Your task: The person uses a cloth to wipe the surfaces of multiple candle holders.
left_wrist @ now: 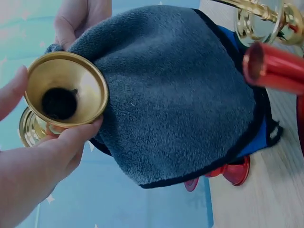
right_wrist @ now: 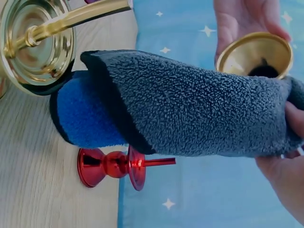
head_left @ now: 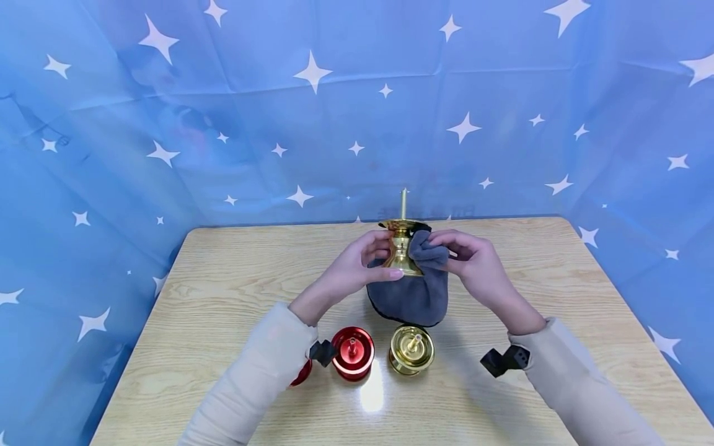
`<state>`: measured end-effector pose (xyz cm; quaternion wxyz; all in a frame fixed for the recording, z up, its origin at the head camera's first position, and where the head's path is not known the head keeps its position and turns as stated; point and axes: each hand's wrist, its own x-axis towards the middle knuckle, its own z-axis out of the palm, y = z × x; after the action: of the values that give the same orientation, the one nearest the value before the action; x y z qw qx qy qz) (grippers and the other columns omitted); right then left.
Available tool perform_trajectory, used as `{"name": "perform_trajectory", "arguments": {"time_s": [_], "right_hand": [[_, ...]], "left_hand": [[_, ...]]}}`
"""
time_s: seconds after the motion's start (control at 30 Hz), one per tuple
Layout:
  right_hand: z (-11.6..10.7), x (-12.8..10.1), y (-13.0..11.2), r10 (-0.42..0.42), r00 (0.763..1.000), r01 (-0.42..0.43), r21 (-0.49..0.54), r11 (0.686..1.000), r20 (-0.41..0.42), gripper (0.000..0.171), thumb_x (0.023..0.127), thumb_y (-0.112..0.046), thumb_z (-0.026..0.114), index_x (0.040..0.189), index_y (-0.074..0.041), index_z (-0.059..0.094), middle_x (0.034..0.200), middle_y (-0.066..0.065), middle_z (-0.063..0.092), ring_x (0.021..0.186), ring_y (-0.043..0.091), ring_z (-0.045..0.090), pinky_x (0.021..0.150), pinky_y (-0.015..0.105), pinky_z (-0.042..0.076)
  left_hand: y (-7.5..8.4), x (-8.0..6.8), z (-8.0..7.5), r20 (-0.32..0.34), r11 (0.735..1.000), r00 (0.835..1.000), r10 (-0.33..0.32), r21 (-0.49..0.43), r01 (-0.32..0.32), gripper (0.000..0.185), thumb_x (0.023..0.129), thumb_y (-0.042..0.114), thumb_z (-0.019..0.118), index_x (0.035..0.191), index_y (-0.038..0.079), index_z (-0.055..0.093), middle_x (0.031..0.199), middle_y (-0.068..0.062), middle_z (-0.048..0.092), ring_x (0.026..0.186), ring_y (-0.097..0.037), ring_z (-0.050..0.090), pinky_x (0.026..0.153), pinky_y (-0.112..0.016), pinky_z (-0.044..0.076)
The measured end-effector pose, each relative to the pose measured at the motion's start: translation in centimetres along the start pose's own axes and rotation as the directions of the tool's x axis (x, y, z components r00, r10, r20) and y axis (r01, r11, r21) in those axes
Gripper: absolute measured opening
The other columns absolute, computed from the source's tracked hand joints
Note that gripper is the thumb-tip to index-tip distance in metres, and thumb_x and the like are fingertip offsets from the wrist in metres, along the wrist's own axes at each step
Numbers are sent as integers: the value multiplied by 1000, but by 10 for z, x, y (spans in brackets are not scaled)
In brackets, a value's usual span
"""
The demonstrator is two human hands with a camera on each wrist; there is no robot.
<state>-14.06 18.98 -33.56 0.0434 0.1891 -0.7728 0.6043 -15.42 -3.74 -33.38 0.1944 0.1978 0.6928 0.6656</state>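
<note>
Above the table, my left hand (head_left: pixel 351 263) holds a gold candlestick (head_left: pixel 399 248) upright, fingers and thumb around its foot and lower body. Its hollow base (left_wrist: pixel 97 90) faces the left wrist camera, dark inside. My right hand (head_left: pixel 471 263) pinches a bunched grey cloth (head_left: pixel 409 297) against the candlestick's right side. The rest of the cloth hangs below in a loose fold; its blue underside (right_wrist: pixel 90 109) shows in the right wrist view. In that view the cloth (right_wrist: pixel 199 104) covers part of the candlestick's base (right_wrist: pixel 237 53).
A second gold candlestick (head_left: pixel 411 353) stands on the wooden table (head_left: pixel 223 272) below the cloth. Left of it stands a red candlestick (head_left: pixel 352 365), and another red one (head_left: pixel 302 373) is partly hidden by my left sleeve. A blue star-patterned curtain (head_left: pixel 357 118) surrounds the table.
</note>
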Motion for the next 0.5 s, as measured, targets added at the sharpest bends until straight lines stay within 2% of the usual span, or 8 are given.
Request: {"name": "perform_trajectory", "arguments": {"time_s": [0.07,0.17,0.23,0.33,0.43,0.5], "right_hand": [[0,0,0,12,1000,-12,11,1000,0,18,79,13,61,97,9,60,107,-2,59,101,10,56,78,22,49],[2,0,-4,19,1000,-20,-23,1000,-24,18,78,14,62,95,9,62,105,4,59,99,11,56,78,21,49],[6,-1,-9,-1,999,-2,-77,997,-38,19,76,16,61,93,7,64,104,8,60,98,13,56,76,19,49],[13,-1,-17,-94,995,90,-181,979,-14,24,73,18,61,91,4,66,102,13,61,96,18,58,75,17,48],[15,-1,-19,-159,987,163,-203,965,34,26,72,20,61,91,3,67,102,14,62,95,20,59,76,18,49],[12,-1,-18,-150,988,154,-160,975,39,26,73,21,60,91,4,65,103,12,61,98,16,58,77,18,49]], "left_hand": [[-1,0,1,-4,1000,1000,-2,19,2,59,81,1,67,133,4,39,125,-11,46,111,-23,47,95,-37,38],[-2,1,5,-24,989,1000,2,148,1,62,80,6,69,134,4,39,117,-10,49,105,-22,49,89,-34,42],[-2,2,8,-40,967,999,14,253,-4,65,79,11,71,135,3,38,110,-10,51,100,-22,50,84,-32,45],[-3,3,11,-42,924,998,43,382,-23,68,79,15,73,135,0,38,106,-10,52,96,-22,51,79,-29,46],[-3,4,10,-28,925,999,37,380,-24,69,79,14,72,136,-2,36,106,-11,52,97,-22,51,79,-29,46],[-3,3,7,-11,949,1000,21,316,-17,68,81,11,70,137,-1,35,108,-12,52,99,-22,50,82,-31,46]]}}
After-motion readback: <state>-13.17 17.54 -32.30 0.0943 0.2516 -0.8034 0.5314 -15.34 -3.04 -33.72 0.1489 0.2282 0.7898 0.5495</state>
